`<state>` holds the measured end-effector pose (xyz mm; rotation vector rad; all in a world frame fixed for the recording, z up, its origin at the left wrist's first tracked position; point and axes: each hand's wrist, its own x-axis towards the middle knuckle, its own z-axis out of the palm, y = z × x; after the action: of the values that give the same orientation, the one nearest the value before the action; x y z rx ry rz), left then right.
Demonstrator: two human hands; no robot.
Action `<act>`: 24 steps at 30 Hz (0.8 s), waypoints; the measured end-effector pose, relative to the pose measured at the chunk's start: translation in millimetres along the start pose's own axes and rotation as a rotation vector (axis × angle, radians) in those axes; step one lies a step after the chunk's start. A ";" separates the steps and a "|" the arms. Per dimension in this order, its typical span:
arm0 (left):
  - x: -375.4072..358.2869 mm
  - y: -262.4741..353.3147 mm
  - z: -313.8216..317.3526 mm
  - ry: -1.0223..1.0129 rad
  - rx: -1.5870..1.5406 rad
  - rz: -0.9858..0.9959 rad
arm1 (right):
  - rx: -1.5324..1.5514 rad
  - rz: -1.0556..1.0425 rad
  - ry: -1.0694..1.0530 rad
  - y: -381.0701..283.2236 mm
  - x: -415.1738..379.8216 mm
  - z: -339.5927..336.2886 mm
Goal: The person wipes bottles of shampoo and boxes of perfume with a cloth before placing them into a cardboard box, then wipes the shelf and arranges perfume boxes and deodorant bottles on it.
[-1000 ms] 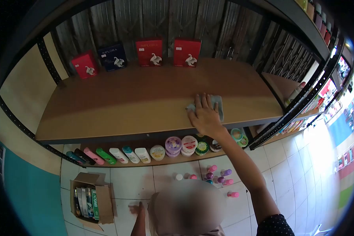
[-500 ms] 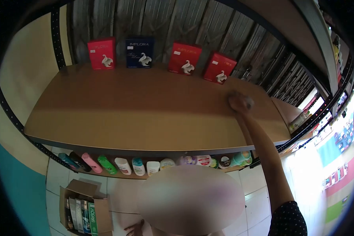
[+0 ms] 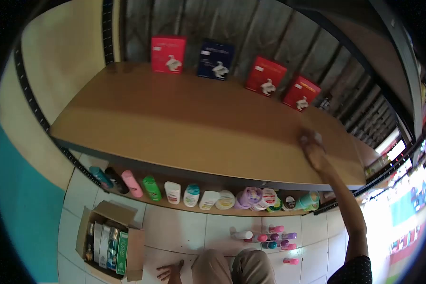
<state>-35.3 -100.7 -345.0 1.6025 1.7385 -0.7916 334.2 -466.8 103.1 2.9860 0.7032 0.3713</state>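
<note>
Over the right part of the brown shelf board [image 3: 175, 118] is my right hand [image 3: 313, 146], blurred, its fingers closed round something small and pale. It is in front of the rightmost red box [image 3: 302, 93]. Farther left along the back edge stand another red box [image 3: 266, 76], a dark blue box [image 3: 216, 59] and a pinkish-red box [image 3: 168, 55], each with a white swan. Down by the floor tiles, my left hand [image 3: 169, 272] has its fingers spread and holds nothing. It is right of an open cardboard box [image 3: 135, 251] with several upright packages.
Several bottles and tubs, among them a green bottle [image 3: 152, 188], line the lower shelf. Small colourful bottles [image 3: 270, 245] lie on the tiles beyond my knees [image 3: 253, 267]. Black perforated posts [image 3: 31, 90] frame the shelf. Corrugated metal [image 3: 251, 28] is behind the boxes.
The view has shifted, so the shelf appears farther right. My right hand has moved a little toward the shelf's front. The large pale shape is gone, revealing my knees and the floor bottles.
</note>
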 end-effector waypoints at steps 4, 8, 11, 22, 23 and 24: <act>-4.0 -2.9 -2.2 -0.003 -0.033 0.000 | 0.223 0.086 0.205 8.6 76.7 36.3; -8.1 -9.3 -1.2 0.004 -0.058 -0.009 | 0.123 -0.247 0.020 -113.0 126.9 23.2; -10.2 -9.6 -2.7 0.020 -0.070 0.000 | 0.387 -0.426 0.018 -220.8 102.2 -7.4; -23.5 -5.9 -29.3 0.081 -0.132 0.129 | 0.403 -0.392 -0.114 -198.8 178.0 1.8; -26.2 -3.1 -32.3 0.086 -0.133 0.142 | 0.428 -0.439 -0.049 -206.7 208.1 16.4; -27.2 -1.5 -34.5 0.090 -0.137 0.151 | 0.407 -0.519 -0.016 -226.1 235.3 26.1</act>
<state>-37.1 -90.3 -302.3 1.6754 1.6718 -0.5237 446.8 -159.4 106.0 2.9721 1.6723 0.1859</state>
